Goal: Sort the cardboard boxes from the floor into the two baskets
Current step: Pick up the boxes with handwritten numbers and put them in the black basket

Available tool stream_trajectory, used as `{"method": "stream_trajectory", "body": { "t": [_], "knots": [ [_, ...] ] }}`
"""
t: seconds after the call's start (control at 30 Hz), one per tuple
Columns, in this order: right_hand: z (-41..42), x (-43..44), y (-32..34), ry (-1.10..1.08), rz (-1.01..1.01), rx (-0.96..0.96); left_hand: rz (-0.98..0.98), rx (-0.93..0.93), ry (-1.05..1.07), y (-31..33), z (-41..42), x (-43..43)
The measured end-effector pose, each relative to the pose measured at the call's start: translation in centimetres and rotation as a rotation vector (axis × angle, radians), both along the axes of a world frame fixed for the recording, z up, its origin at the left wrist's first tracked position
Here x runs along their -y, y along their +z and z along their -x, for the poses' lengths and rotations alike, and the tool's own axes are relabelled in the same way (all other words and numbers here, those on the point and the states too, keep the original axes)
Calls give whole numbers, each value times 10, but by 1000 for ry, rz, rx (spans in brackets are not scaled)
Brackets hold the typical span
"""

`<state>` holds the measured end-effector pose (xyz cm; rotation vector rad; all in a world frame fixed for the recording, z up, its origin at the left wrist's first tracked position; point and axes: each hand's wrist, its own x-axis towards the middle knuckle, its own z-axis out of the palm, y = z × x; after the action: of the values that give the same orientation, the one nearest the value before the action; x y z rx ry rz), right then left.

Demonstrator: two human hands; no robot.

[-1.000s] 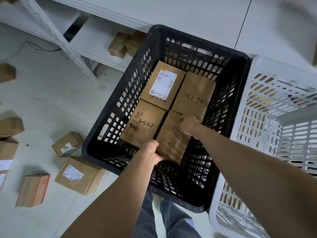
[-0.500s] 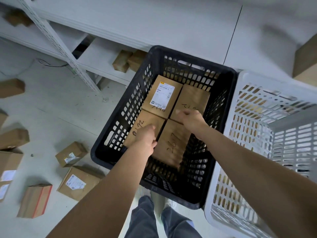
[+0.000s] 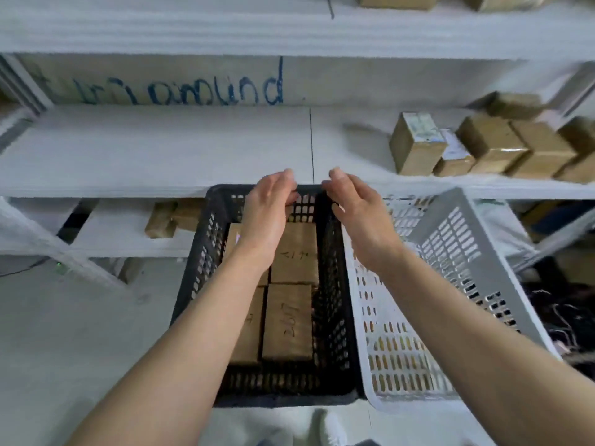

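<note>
Now both hands have lifted off the cardboard boxes [image 3: 288,321] they pressed on half a second ago. The left hand [image 3: 267,217] and right hand [image 3: 359,217] hang near the far rim of the black basket [image 3: 199,278], fingers loosely curled and relaxed, holding nothing, fingertips near each other. The boxes lie flat in that basket below the fingers. The white basket [image 3: 450,246] stands just right of them.
</note>
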<state>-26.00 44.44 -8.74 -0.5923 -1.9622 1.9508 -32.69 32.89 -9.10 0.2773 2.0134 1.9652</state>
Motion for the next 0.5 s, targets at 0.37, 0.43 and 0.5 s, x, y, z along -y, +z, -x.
{"method": "stream_trajectory", "body": {
  "t": [0.37,0.43,0.5],
  "knots": [
    [-120,22,69,-582,-12,-276,-267,-269,-654,72,-73,-39],
    [-152,31,71,-703,-33,-294,-307,-240,-786,75,-101,-45],
    [-189,40,71,-829,-55,-302,-341,-203,-914,77,-134,-50]
  ]
}}
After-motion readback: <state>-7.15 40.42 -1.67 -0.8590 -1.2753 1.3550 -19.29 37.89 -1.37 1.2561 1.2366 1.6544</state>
